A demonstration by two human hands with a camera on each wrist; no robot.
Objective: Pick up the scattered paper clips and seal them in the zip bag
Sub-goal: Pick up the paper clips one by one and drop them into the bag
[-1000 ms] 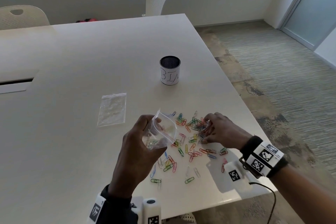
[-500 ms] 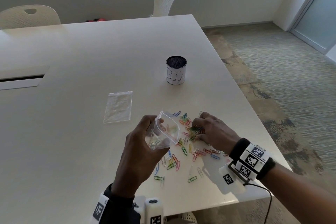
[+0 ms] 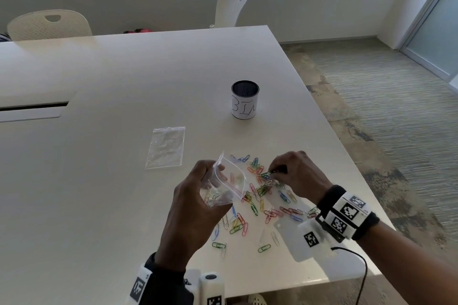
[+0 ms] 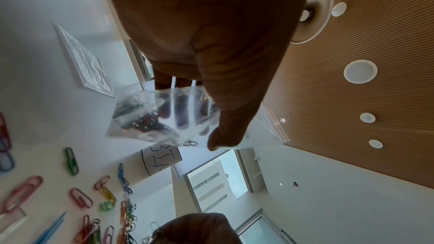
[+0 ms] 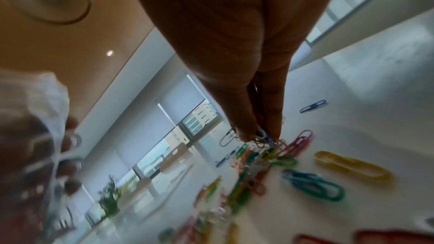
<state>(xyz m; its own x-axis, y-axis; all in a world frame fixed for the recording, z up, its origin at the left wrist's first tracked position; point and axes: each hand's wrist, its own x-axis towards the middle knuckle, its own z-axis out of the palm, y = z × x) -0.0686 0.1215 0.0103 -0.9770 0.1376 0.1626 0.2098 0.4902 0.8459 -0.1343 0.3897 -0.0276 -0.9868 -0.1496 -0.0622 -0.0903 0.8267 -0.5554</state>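
The zip bag (image 3: 226,187) was up off the table (image 3: 104,181), and we had it in our left hand (image 3: 195,208), thumb on the near face and fingers curled behind the film, as the left wrist view showed through the clear plastic. Its mouth gaped toward the right and a little upward, its long axis sloping from that open lip down to the bottom corner, where a small clump of clips already sat. The zip strip was not pressed together.

Just beside the mouth, our right hand (image 3: 296,176) was down at the pile of paper clips (image 3: 262,195), thumb and fingertips (image 5: 244,133) pinched together on a small tangle of them. How many had come away we could not tell. Most clips lay loose on the table, fanned out below and between both hands.

To do this step well, we judged the pinch should lift clear so linked clips drop off before the carry, and the left hand should keep the lip bowed open and tipped up, so nothing already inside slides out. Bringing the bag low beside the pile would shorten each trip.

Farther out, a spare flat bag (image 3: 166,147) lay to the left, and a mesh cup marked BIN (image 3: 244,100) stood beyond the pile, well apart.
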